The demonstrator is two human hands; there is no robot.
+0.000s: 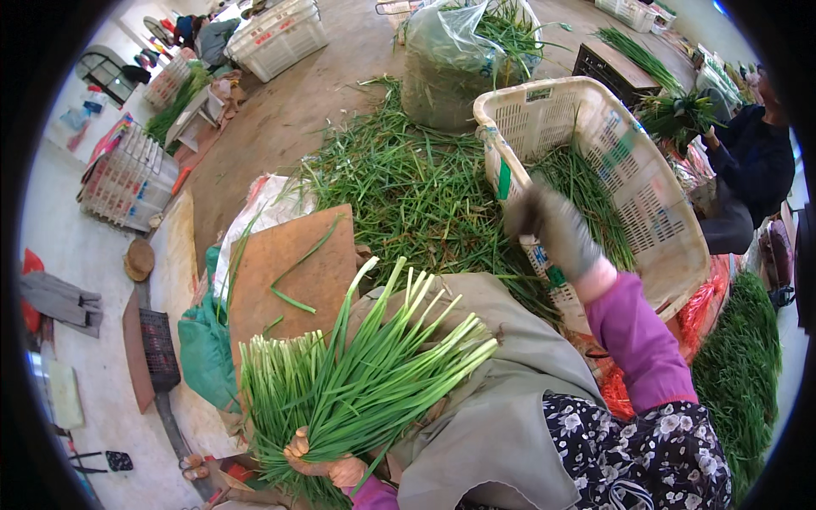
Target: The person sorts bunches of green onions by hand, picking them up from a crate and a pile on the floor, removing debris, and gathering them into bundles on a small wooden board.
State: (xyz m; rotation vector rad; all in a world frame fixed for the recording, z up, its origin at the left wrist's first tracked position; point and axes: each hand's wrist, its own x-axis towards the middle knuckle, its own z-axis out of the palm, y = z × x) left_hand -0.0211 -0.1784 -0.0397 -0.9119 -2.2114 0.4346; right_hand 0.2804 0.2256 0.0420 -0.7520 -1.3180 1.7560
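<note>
My left hand [319, 460] grips a bunch of long green leafy stalks [395, 370], like Chinese chives, with their pale ends fanned out over my lap. Beside and under that bunch, a denser row of cut stalks [280, 370] lies along a brown board [290, 274]. My right hand [558, 229], in a dirty greyish glove and blurred, is over the near wall of a large white plastic crate [663, 236]. Whether its fingers hold anything cannot be told. More green stalks [593, 197] lie inside the crate.
Loose leaves [408, 185] cover the floor ahead, beside a filled clear plastic bag [440, 76]. A co-worker [746, 166] sits at the right, holding stalks. A green pile [736, 376] lies at the lower right. Stacked crates [131, 178] stand at the left.
</note>
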